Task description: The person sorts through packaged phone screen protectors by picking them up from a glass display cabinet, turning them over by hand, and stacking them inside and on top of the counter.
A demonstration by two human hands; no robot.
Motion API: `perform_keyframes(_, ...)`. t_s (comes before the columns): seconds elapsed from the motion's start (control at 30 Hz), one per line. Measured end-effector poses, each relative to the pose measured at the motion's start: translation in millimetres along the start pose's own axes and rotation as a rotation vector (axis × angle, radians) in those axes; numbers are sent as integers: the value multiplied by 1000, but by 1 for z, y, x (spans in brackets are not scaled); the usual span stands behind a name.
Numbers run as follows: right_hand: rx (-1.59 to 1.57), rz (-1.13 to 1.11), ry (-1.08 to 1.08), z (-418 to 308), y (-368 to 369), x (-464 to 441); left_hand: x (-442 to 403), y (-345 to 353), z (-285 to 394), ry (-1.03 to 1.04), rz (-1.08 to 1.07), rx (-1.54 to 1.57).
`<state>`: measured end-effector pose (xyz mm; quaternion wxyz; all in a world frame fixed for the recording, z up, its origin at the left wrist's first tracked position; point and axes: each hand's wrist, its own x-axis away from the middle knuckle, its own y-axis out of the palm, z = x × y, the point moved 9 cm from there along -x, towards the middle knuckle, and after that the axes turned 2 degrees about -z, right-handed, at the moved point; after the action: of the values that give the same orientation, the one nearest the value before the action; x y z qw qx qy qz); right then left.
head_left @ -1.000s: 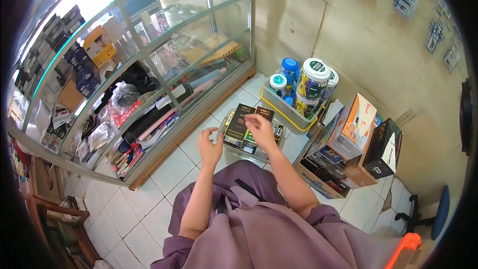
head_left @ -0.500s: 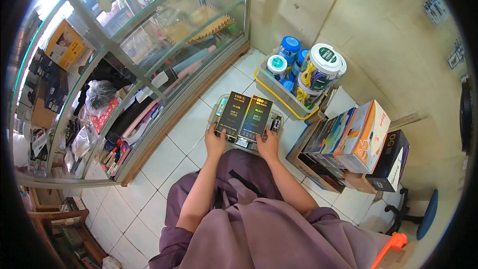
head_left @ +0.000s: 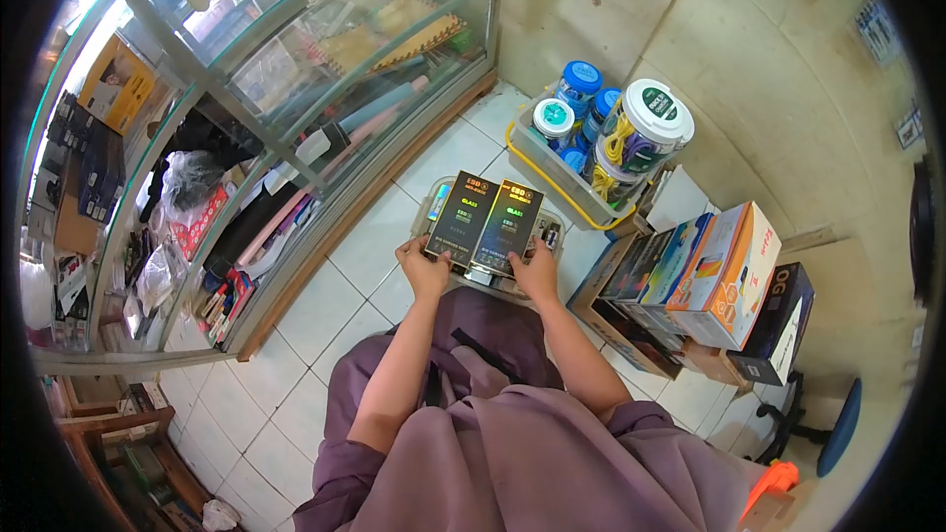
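Note:
Two flat black glass screen protector boxes lie side by side above a clear plastic container, their shiny lettering facing up. My left hand [head_left: 426, 267] is closed on the lower left corner of the left screen protector box [head_left: 461, 220], thumb on top. At the lower right edge of the right screen protector box [head_left: 508, 229], my right hand [head_left: 535, 270] grips with its thumb on the face. The boxes cover most of the container [head_left: 436, 203]; small items show at its sides. Whether the boxes rest on its contents I cannot tell.
A grey tub [head_left: 529, 146] with a yellow rim holds several lidded jars [head_left: 654, 111] by the wall. Right of me stands a carton [head_left: 601, 300] of upright boxes [head_left: 724, 276]. A glass display case [head_left: 370, 113] runs along the left. White tiles [head_left: 305, 340] cover the floor.
Both boxes have shifted slightly, with the right one tilting a little more and its top moving right. My hands stay on them. The camera view has moved slightly.

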<state>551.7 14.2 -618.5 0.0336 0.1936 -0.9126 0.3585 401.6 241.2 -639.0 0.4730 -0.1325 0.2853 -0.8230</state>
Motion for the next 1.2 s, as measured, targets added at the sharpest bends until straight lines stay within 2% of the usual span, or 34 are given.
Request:
perform_keyframes(0.07, -6, 34, 41, 14, 3, -7, -2, -1, -1, -71, -8, 70)
perform_keyframes(0.13, -46, 34, 60, 6, -3, -5, 0, 5, -16, -258, -52, 185)
perform_keyframes(0.2, -83, 34, 82, 3, -7, -6, 0, 11, -28, -296, -58, 271)
perform_keyframes(0.27, -30, -109, 129, 8, 5, -12, -3, 19, -43, -332, -64, 361)
perform_keyframes(0.3, -29, -109, 125, 14, 9, -16, -4, 25, -49, -353, -117, 430)
perform_keyframes(0.33, -115, -81, 125, 24, 14, -20, -3, 30, -49, -374, -169, 498)
perform_keyframes(0.47, -338, -52, 95, 37, 26, -28, 4, 31, -47, -441, -132, 634)
perform_keyframes(0.53, -445, -117, 155, 31, 32, -26, 15, 41, -72, -657, -86, 618)
perform_keyframes(0.67, -760, -305, 307, -4, 46, -10, 14, 45, -78, -586, -52, 663)
perform_keyframes(0.7, -760, -308, 302, -5, 53, -11, 14, 44, -75, -591, -67, 676)
perform_keyframes(0.83, -533, -270, 150, 0, 81, -22, 16, 40, -63, -626, -58, 816)
perform_keyframes(0.93, -171, -138, 13, -23, 71, -23, 12, 36, -63, -589, -83, 799)
perform_keyframes(1.07, -74, -37, -73, -35, 74, -18, 8, 34, -62, -543, -83, 754)
perform_keyframes(1.13, -71, 5, -106, -41, 72, -17, 7, 12, -40, -380, -118, 378)
perform_keyframes(1.2, -174, -48, -30, -45, 65, -11, 7, 10, -43, -403, -147, 373)
